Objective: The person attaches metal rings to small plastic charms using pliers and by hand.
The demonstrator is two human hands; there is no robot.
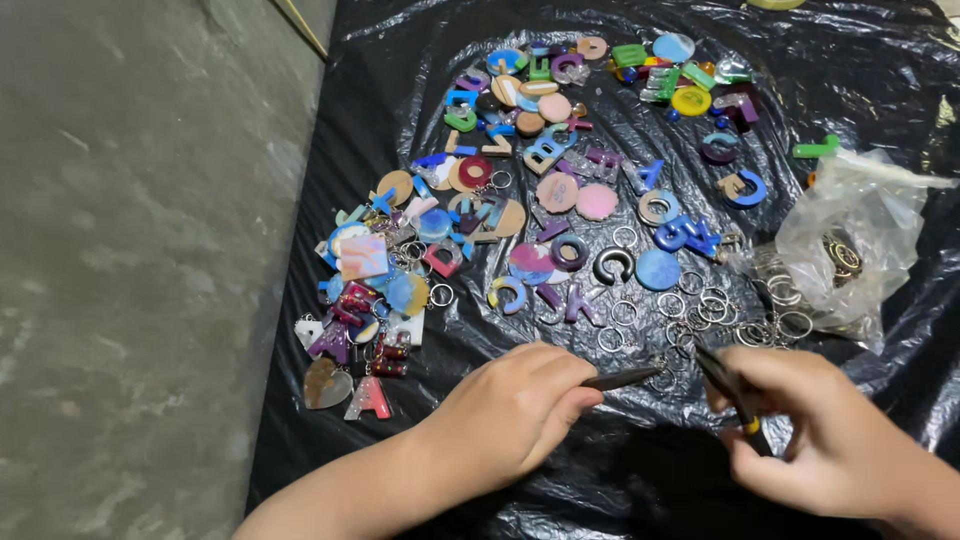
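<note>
Nearest us, our left hand (510,410) is closed around dark pliers (622,378) and our right hand (830,440) grips a second pair (735,392), both tips meeting on a small metal ring (660,364) just above the black plastic sheet (640,480). We judge the work partly done: charms at the left (365,300) already carry rings, while many colourful resin letters and discs (560,120) lie bare. Loose silvery split rings (700,305) sit beside a clear bag (850,240).

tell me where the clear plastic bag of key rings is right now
In the head view the clear plastic bag lies at the right on the black plastic sheet, beyond the right hand, with loose key rings spilling out leftward.
</note>
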